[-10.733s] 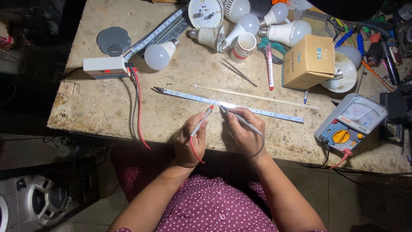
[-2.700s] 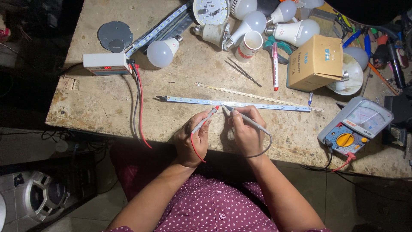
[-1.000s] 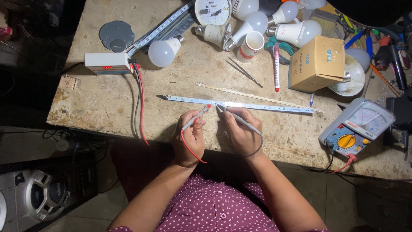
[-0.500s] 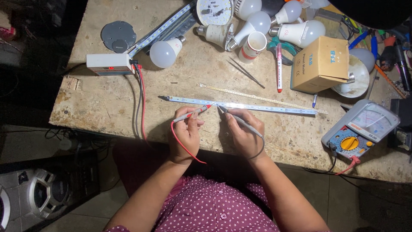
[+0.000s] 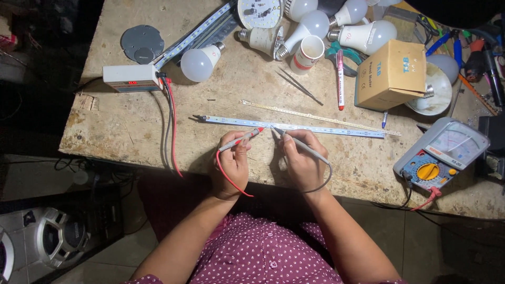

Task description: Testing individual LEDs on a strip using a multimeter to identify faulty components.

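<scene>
My left hand (image 5: 232,164) grips a red-tipped test probe (image 5: 246,138) with a red lead. My right hand (image 5: 302,162) grips a grey probe (image 5: 292,141) with a grey lead. Both probe tips touch a long white LED strip (image 5: 294,127) lying across the wooden workbench (image 5: 131,123), a short gap apart near the strip's middle. A second, thinner strip (image 5: 310,113) lies just behind it. The leads run down past my wrists.
An analog multimeter (image 5: 441,152) sits at the right, a small white power box (image 5: 130,78) with red and black wires at the left. Several bulbs (image 5: 200,62), a cardboard box (image 5: 390,74), tweezers (image 5: 300,86), a pen (image 5: 340,79) and a paper cup (image 5: 307,53) crowd the back. A speaker (image 5: 55,243) stands below.
Both hands and their probes have shifted leftward along the LED strip since the earliest frames. The strips, meter and the rest have not moved.
</scene>
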